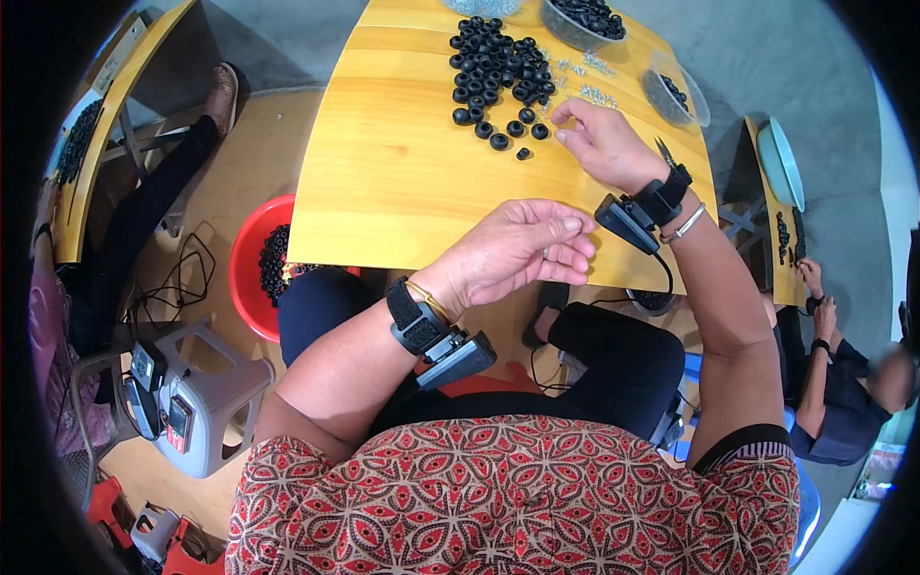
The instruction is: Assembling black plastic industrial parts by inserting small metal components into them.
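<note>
My left hand (529,247) hovers just past the table's near edge, palm partly up. Its fingers are curled together with the thumb against them; whatever they hold, if anything, is hidden. Over the tabletop, my right hand (613,146) reaches in beside a cluster of round black knob-like pieces (484,67). Its thumb and forefinger are a little apart, with nothing visible between them. A smaller black piece (523,153) lies on its own, nearest to me. Small shiny metal parts (598,97) are scattered beyond my right hand.
On the yellow table (383,172) stand a tub of black pieces (585,24) and a smaller clear tub (671,96). A red basin (254,259) with black pieces sits left below the table. A grey stool (206,402) stands at left. People sit at side tables left and right.
</note>
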The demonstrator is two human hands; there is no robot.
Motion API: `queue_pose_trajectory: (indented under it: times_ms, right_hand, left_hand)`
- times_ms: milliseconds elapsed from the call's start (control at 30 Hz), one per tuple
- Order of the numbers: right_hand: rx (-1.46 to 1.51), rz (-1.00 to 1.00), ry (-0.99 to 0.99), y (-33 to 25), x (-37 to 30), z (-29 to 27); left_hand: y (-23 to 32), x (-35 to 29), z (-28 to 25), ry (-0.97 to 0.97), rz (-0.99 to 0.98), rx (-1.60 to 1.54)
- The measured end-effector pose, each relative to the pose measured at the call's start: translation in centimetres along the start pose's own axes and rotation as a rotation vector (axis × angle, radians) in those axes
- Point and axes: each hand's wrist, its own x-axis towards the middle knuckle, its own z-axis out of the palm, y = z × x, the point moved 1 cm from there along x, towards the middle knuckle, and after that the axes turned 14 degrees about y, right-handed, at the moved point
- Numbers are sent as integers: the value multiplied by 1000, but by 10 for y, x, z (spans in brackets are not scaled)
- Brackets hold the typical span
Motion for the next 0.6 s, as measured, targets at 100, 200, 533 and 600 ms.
queue_pose_trajectory:
  times_ms: [100, 200, 533, 600]
  right_hand:
    - [-46, -79, 5, -4, 3, 6]
    - [-68, -136, 3, -3, 6, 11]
    - [206, -7, -48, -24, -7, -18]
    - [437, 94, -42, -32, -18, -20]
  left_hand:
    - [0, -1, 0, 5, 1, -6]
    - [-1, 0, -1, 0, 2, -19]
    - [-1, 3, -5, -6, 88, -184]
    - [1, 3, -6, -5, 140, -271]
